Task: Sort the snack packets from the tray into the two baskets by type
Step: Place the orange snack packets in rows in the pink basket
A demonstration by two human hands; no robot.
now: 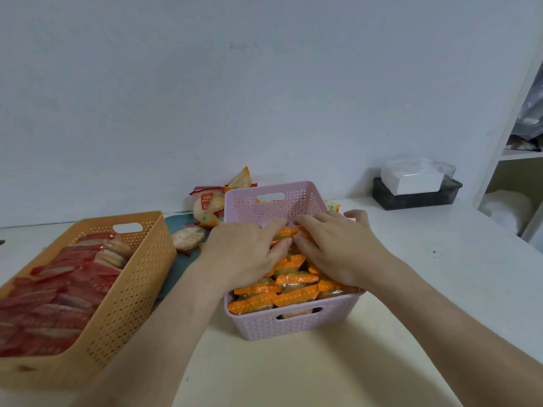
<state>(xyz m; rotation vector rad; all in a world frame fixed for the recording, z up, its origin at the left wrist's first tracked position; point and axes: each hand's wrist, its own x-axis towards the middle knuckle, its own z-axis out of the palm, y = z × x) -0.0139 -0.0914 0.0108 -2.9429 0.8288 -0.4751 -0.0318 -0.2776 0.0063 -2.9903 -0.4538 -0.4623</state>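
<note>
A pink basket (270,201) stands in the middle of the table, packed with several orange-edged snack packets (296,295). My left hand (244,248) and my right hand (338,248) both lie inside it on top of the packets, fingers stretched forward and pressing them near the far wall. An orange basket (147,259) on the left holds rows of red-edged packets (58,295). Behind the baskets a dark teal tray (179,271) carries a few loose packets (205,207) of both kinds.
A white wall runs close behind the table. At the back right stands a black box (417,195) with a white box on top. A white shelf unit (511,160) rises at the right edge. Bare tabletop (293,371) lies in front of the pink basket.
</note>
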